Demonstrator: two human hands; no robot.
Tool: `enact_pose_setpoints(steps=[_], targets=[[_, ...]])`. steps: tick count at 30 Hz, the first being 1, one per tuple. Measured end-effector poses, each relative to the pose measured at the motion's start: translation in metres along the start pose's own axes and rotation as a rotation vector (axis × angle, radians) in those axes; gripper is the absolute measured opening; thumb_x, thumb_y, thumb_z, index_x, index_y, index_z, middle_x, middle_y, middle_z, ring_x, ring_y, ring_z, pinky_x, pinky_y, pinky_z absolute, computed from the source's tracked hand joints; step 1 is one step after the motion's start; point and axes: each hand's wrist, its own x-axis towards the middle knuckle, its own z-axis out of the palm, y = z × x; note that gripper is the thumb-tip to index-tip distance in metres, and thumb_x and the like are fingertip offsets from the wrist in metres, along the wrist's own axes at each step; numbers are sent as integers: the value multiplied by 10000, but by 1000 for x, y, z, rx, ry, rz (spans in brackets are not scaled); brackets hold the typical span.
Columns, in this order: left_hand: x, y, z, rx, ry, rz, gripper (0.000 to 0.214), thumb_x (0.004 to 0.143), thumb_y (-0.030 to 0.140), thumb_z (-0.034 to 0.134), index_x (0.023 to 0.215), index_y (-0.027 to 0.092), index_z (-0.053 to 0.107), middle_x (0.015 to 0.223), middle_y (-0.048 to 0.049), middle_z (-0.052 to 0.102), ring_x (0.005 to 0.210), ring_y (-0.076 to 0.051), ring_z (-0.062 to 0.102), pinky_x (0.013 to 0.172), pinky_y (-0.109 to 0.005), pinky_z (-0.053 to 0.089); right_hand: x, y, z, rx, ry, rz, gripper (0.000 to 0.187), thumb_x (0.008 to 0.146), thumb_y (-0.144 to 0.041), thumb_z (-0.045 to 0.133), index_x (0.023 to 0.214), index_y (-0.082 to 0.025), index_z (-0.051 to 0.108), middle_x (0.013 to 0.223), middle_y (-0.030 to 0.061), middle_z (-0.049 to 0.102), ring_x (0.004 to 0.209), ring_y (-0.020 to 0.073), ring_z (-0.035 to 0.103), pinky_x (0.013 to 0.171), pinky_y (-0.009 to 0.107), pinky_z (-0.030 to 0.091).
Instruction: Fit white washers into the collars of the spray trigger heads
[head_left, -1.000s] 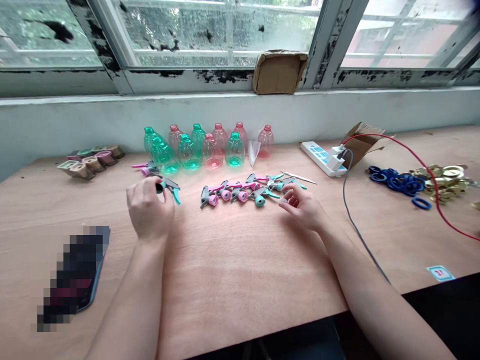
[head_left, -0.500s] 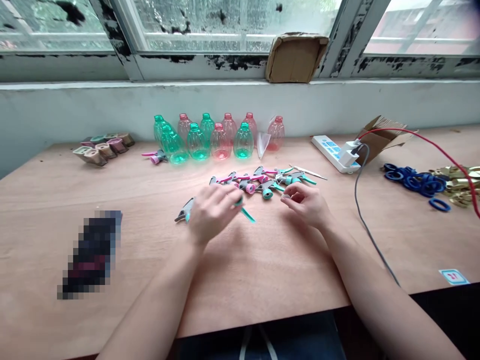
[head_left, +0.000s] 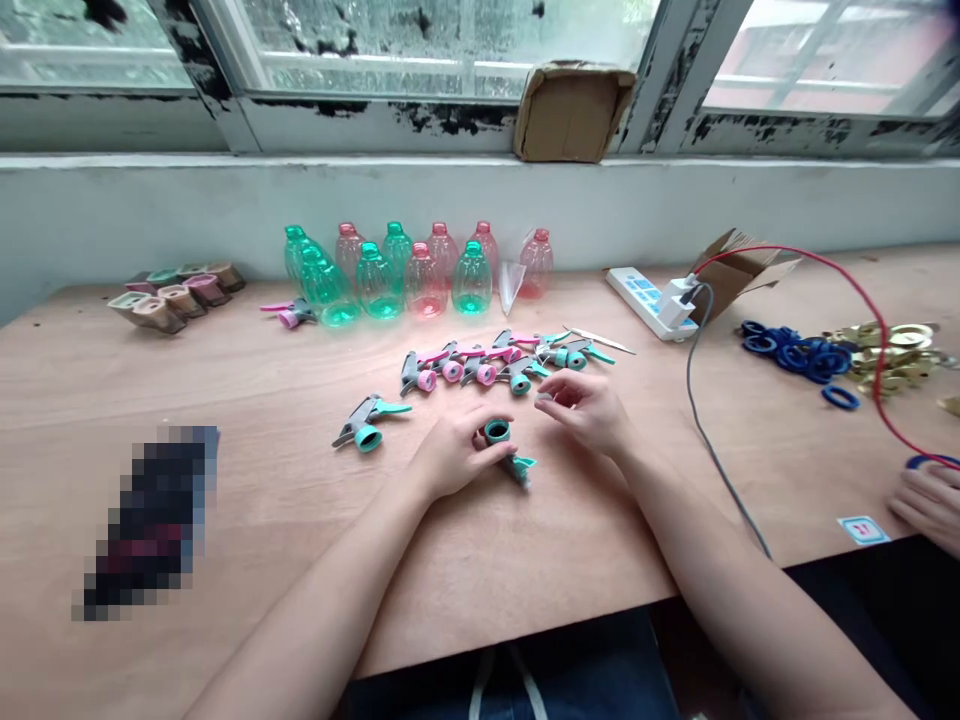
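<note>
My left hand (head_left: 457, 452) rests on the table, its fingers closed around a teal-and-grey trigger sprayer head (head_left: 517, 467), with the teal collar (head_left: 496, 431) standing up past my fingertips. My right hand (head_left: 585, 410) hovers just to the right with curled fingers, and nothing shows in it. Beyond it lies a row of grey trigger sprayer heads (head_left: 487, 367) with pink or teal parts. Another teal-and-grey sprayer head (head_left: 367, 425) lies apart, left of my left hand.
Green and pink plastic bottles (head_left: 379, 285) stand along the wall behind a pink sprayer head (head_left: 291, 316). A pixelated phone-like object (head_left: 146, 520) lies at left. At right are a power strip (head_left: 645, 300), cables, blue rings (head_left: 795, 357), brass discs (head_left: 889, 350) and a co-worker's hand (head_left: 928, 503).
My left hand has moved right across the table, and a teal-and-grey sprayer head now lies behind it at left. A co-worker's hand has appeared at the right edge.
</note>
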Motion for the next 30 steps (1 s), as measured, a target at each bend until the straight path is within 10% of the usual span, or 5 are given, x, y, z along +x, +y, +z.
enact_pose_setpoints(steps=[6,13,24,30], targets=[[0,0,-4,-127,-62,-55,352,810,269,671,1158,226,648,951,-30,712,782,-155,658,711,-271,530,3,4,2,96,-2,38,211,760,-378,711,820,-179,670,631,-8,603,500,105,505,461,234,419],[5,0,4,-189,149,-111,264,754,273,734,1000,195,678,954,-48,668,832,-172,637,693,-275,535,-4,-15,13,507,-150,101,286,705,-375,789,856,-170,659,695,5,656,586,139,621,560,286,525],[2,1,9,1,359,118,253,819,248,682,1071,239,704,954,-59,711,884,-200,640,789,-341,549,-14,-47,28,6,14,-352,35,827,-212,668,819,-239,689,746,21,704,667,169,625,640,316,508],[3,5,12,40,353,226,327,836,146,627,1151,233,645,1025,-34,729,907,-184,632,838,-339,547,-19,-49,38,-18,57,-332,90,846,-188,643,849,-264,693,825,24,709,744,183,660,677,312,541]])
